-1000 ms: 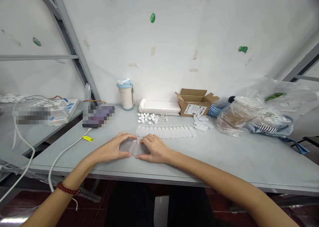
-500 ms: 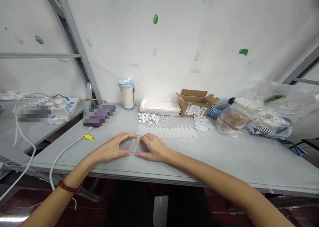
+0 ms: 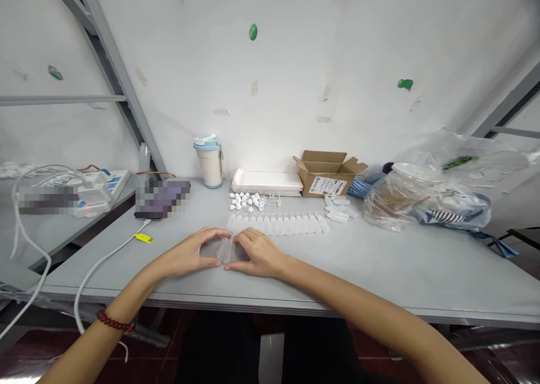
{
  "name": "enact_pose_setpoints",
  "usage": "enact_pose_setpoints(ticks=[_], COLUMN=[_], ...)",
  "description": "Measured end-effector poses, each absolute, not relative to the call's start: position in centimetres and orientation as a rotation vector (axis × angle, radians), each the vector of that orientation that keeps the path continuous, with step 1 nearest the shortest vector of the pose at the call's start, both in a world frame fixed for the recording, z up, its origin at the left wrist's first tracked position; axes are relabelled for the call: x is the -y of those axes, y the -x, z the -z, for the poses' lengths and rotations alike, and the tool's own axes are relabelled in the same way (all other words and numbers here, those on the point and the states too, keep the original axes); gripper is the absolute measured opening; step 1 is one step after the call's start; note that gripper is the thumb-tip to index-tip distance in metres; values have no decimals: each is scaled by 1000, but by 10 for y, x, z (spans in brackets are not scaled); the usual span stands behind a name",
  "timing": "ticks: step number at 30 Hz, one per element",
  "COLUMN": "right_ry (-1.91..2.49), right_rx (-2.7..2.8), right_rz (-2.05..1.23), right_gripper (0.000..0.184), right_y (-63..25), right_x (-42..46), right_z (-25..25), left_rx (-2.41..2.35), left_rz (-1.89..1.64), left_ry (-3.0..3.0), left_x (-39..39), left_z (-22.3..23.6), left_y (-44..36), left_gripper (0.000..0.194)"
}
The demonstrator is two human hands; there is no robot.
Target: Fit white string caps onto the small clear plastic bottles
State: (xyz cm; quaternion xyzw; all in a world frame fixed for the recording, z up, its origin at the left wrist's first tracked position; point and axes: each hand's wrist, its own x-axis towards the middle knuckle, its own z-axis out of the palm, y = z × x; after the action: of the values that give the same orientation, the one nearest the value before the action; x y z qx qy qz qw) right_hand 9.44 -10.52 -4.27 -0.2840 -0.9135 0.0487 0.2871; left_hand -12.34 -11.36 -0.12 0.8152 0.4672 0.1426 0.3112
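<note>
A few clear plastic tube-like pieces [image 3: 226, 251] lie side by side on the grey table, their exact kind hard to make out. My left hand [image 3: 194, 252] curves round them from the left, thumb at the near ends and fingertips at the far ends. From the right, my right hand [image 3: 257, 253] grips them the same way, its thumb close to the left one. Just beyond my hands runs a row of frosted, flat pieces with thin loops at their tops [image 3: 287, 225]. Behind that row, small white caps [image 3: 241, 200] sit in a loose pile.
Along the wall stand a tumbler [image 3: 210, 162], a stack of white flat packs [image 3: 268, 181] and an open cardboard box [image 3: 327, 176]. More clear pieces [image 3: 338, 216] lie before the box. Plastic bags [image 3: 392, 198] fill the right side; a phone [image 3: 162, 199] with a white cable lies left.
The view has shifted slightly, moving the background a little left. Both hands keep nearly the same pose around the clear pieces.
</note>
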Motion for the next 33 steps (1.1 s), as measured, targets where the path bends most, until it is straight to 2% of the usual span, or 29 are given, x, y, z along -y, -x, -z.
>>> enact_pose_setpoints(ticks=[6, 11, 15, 21, 23, 25, 29, 33], right_ry=[783, 855, 951, 1306, 1490, 1673, 2007, 2126], right_rx=[2431, 2291, 2076, 1753, 1595, 1558, 1700, 1796], right_rz=[-96, -71, 3, 80, 100, 95, 156, 140], right_gripper=[56, 40, 42, 39, 39, 34, 29, 32], right_y=[-92, -102, -133, -217, -244, -266, -291, -298], right_x=[105, 103, 88, 55, 49, 44, 39, 42], right_z=[45, 36, 13, -5, -1, 4, 5, -5], left_rx=[-1231, -1243, -1331, -1429, -1395, -1332, -1213, -1224], left_rz=[-396, -415, -495, -918, -828, -582, -247, -118], left_ry=[-2176, -2189, -2120, -2066, -2187, -2379, -2671, -2795], left_x=[112, 116, 112, 66, 45, 26, 1, -9], left_z=[2, -2, -16, -39, -38, -32, -16, -11], left_y=[123, 126, 124, 74, 46, 20, -16, -36], left_gripper=[60, 65, 54, 40, 33, 31, 45, 51])
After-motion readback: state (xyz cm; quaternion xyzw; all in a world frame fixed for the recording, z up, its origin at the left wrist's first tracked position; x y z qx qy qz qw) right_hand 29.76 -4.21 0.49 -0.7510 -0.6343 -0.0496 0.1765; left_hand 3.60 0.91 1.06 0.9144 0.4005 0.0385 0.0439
